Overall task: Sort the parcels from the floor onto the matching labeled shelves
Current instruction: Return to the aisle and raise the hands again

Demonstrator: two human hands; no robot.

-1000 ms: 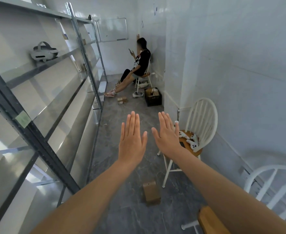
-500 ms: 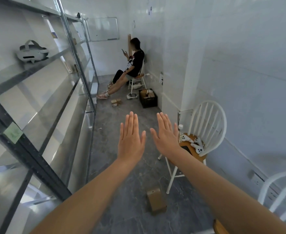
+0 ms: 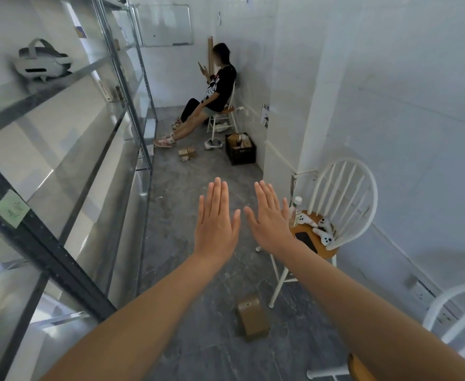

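My left hand [image 3: 217, 221] and my right hand [image 3: 271, 219] are stretched out flat in front of me, palms down, fingers straight, holding nothing. A small brown cardboard parcel [image 3: 252, 316] lies on the grey floor below my forearms. More small parcels [image 3: 187, 154] sit on the floor far down the aisle, and a black crate [image 3: 241, 154] with brown boxes in it stands by the right wall. A metal shelf rack [image 3: 69, 171] runs along the left; a green label [image 3: 11, 208] is stuck on its near dark post.
A white headset [image 3: 43, 63] rests on an upper shelf. A white chair [image 3: 344, 199] at the right holds white controllers and a phone. Another white chair [image 3: 456, 317] is at the lower right. A person [image 3: 212, 97] sits on a chair at the aisle's far end.
The view has shifted slightly to the right and down the aisle. Both hands stay flat and empty in front of me.
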